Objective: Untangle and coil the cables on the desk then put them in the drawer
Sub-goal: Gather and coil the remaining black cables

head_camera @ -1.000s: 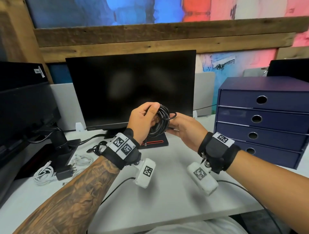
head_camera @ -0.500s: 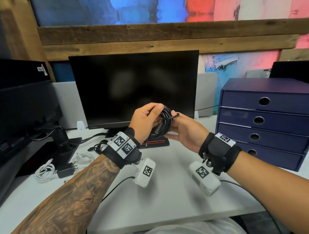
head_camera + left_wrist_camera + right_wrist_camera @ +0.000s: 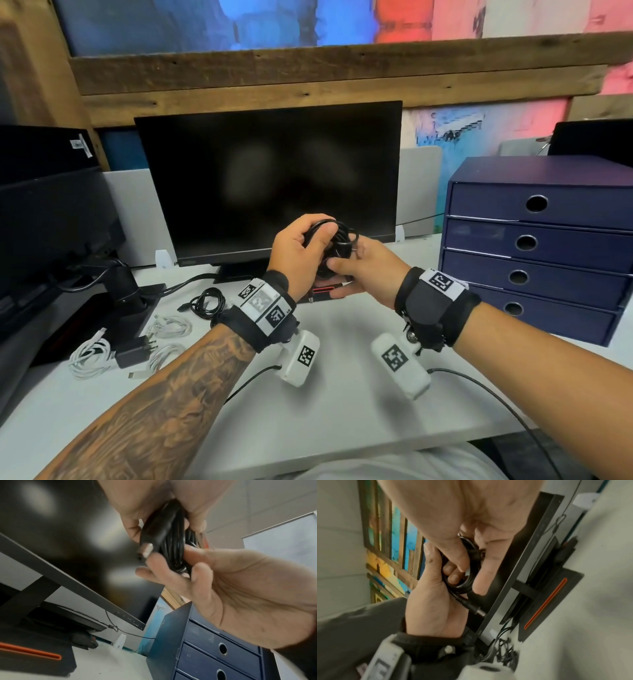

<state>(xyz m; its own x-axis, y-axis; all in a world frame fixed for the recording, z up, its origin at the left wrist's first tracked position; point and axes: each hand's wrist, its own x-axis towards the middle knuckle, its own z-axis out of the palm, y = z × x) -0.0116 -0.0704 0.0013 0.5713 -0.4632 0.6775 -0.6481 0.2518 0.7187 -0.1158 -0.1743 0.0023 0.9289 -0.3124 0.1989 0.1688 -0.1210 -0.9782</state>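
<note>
Both hands held the black coil (image 3: pixel 337 240) above the desk (image 3: pixel 342 404) before the monitor (image 3: pixel 274 178), the left hand (image 3: pixel 296 253) curled round its top and the right hand (image 3: pixel 368 265) pinching its lower loops between thumb and fingers (image 3: pixel 154 566).

Black coiled cable (image 3: pixel 337 240) with a silver-tipped plug (image 3: pixel 147 549). Counter (image 3: pixel 342 394): pale grey-white. Monitor (image 3: pixel 270 181): black screen; its base (image 3: pixel 320 293) bears a red-orange stripe. Left of the monitor lie white cables (image 3: pixel 90 356), a black charger (image 3: pixel 132 353) and a black cable bundle (image 3: pixel 205 303). Drawer unit (image 3: pixel 537 246), right of the monitor: navy blue. Wristbands (image 3: pixel 265 308): black with white, black-patterned squares.
</note>
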